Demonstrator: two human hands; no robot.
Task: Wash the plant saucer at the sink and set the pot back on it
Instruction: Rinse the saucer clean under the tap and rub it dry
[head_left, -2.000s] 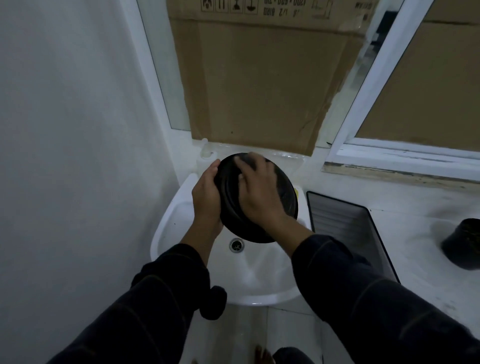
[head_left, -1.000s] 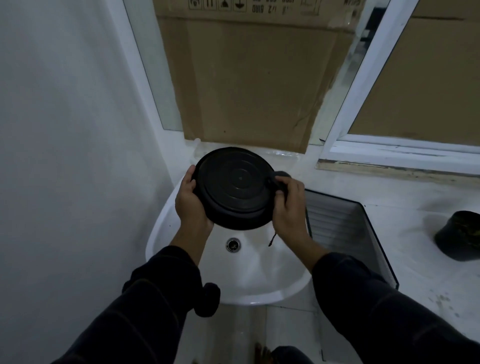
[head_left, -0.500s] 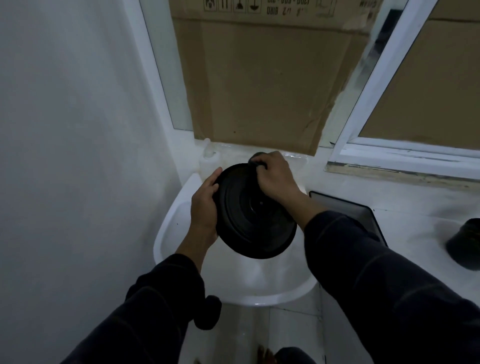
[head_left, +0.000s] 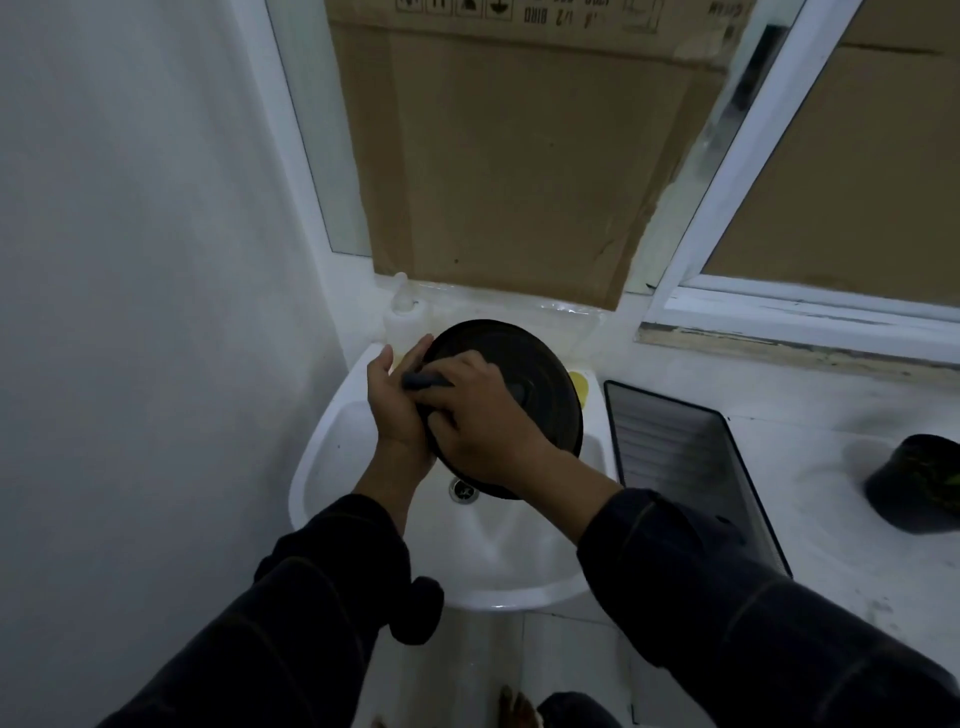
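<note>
White walls and a cardboard-backed window (head_left: 498, 156) fill the upper frame of the head view, with a white sink (head_left: 322, 457) at centre and a pale desk (head_left: 831, 545) at right. Over the basin, the black saucer (head_left: 540, 364) is held tilted on edge, above the drain (head_left: 462, 489). At its left rim the left hand (head_left: 395, 415) is closed as a support. Across its face, the right hand (head_left: 483, 431) is curled around a small dark scrubbing pad (head_left: 423, 383); the material cannot be told. At the far right edge the pot (head_left: 914, 483) waits on the desk, well apart from the sink. To scrub well, judged from this pose: keep the saucer over the basin, brace the rim firmly, and work the pad around the grooves.
</note>
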